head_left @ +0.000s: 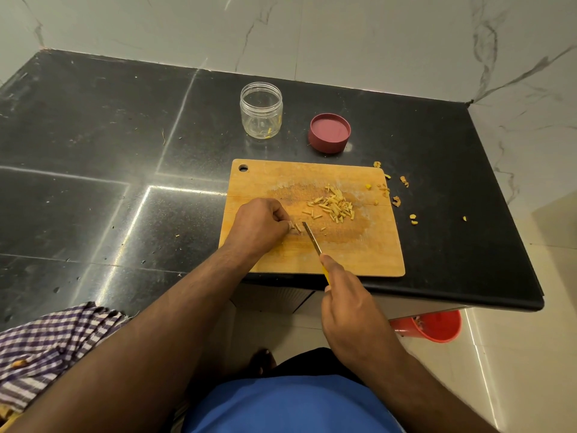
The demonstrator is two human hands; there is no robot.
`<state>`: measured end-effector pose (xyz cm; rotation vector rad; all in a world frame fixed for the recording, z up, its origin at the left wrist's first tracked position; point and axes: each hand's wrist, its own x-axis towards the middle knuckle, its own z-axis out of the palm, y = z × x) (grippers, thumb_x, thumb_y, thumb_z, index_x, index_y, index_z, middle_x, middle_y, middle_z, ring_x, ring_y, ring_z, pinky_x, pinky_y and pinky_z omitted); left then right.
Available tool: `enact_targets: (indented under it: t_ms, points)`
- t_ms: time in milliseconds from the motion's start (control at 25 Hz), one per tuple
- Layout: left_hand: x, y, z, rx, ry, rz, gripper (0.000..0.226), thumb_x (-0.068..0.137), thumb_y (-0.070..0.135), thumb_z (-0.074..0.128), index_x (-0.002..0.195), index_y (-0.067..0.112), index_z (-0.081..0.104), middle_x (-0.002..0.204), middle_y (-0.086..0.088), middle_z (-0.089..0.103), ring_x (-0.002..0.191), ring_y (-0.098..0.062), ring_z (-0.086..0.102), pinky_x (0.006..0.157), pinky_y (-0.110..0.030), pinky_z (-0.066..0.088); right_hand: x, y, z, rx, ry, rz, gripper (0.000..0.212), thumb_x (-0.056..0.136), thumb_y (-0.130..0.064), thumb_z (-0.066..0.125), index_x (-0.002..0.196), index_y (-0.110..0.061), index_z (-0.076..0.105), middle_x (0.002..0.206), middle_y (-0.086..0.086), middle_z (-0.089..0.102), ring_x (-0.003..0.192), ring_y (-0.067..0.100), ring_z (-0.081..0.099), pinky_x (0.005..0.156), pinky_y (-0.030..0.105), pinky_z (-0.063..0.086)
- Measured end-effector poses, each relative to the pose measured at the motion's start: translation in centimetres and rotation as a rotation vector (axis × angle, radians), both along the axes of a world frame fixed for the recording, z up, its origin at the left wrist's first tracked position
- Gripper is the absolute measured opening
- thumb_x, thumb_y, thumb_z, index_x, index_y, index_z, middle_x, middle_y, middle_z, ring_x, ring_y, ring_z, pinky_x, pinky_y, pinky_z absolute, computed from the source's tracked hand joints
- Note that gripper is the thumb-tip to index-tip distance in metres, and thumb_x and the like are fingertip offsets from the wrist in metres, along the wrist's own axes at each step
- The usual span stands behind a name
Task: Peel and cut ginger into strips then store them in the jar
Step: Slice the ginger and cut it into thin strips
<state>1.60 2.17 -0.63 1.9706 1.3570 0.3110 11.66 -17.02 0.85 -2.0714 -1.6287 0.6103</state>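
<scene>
**Slicing ginger on a wooden board**

My left hand [260, 225] sits on the cutting board [368, 254], fingers curled tight, pinching a small piece of ginger [296, 228] against the wood at my fingertips. My right hand [349, 310] is nearer my body, closed around the yellow handle of a knife [312, 240]. The blade points away from me, with its tip just right of the ginger piece, close to my left fingertips.

Beyond the knife tip and to the right of my left hand lies a loose pile of ginger strips [335, 206] on the board. Past the board's right edge, bits of peel [396, 200] are scattered on the black counter [109, 135].

Further ahead of my left hand stands an open clear jar [261, 110], with a few yellow bits at the bottom. Its dark red lid [329, 132] lies to the jar's right, apart from it.

By my left forearm is a checked cloth [53, 342]. Below my right wrist, on the floor, sits an orange bucket [432, 326].
</scene>
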Motion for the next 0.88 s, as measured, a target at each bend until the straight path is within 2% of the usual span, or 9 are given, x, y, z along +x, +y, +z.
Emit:
enact_targets:
  t_ms: [320,560,760,880]
  points:
    - [0.0,-0.1,-0.1,0.042,0.002,0.0,0.005,0.087,0.017,0.071,0.087,0.019,0.075,0.083,0.011,0.068,0.07,-0.001,0.055,0.054,-0.014,0.034,-0.5,2.9,0.2,-0.066,0.041,-0.005,0.053,0.101,-0.021,0.035,0.152,-0.026,0.018,0.137,0.001,0.046,0.113,0.015,0.05,0.094,0.031,0.045]
    - [0.2,0.0,0.0,0.023,0.004,0.003,0.006,0.087,0.017,0.072,0.082,0.02,0.073,0.077,0.013,0.065,0.071,-0.003,0.056,0.053,-0.016,0.034,-0.5,1.5,-0.2,-0.066,0.007,0.006,0.054,0.101,-0.021,0.037,0.151,-0.028,0.019,0.125,-0.001,0.051,0.096,0.013,0.053,0.081,0.03,0.048]
    - [0.0,-0.1,-0.1,0.023,0.009,0.004,0.003,0.087,0.018,0.073,0.086,0.021,0.074,0.081,0.012,0.065,0.075,-0.004,0.056,0.055,-0.015,0.035,-0.3,0.4,0.3,-0.002,0.063,-0.024,0.053,0.101,-0.019,0.037,0.151,-0.027,0.023,0.135,-0.003,0.048,0.111,0.012,0.052,0.091,0.023,0.045]
    - [-0.2,-0.3,-0.4,0.061,0.008,0.018,0.001,0.087,0.02,0.074,0.087,0.021,0.074,0.083,0.01,0.066,0.078,-0.005,0.057,0.057,-0.014,0.035,-0.3,1.6,0.6,-0.021,0.06,-0.016,0.052,0.101,-0.02,0.036,0.152,-0.026,0.021,0.138,-0.001,0.046,0.115,0.013,0.051,0.095,0.028,0.045]
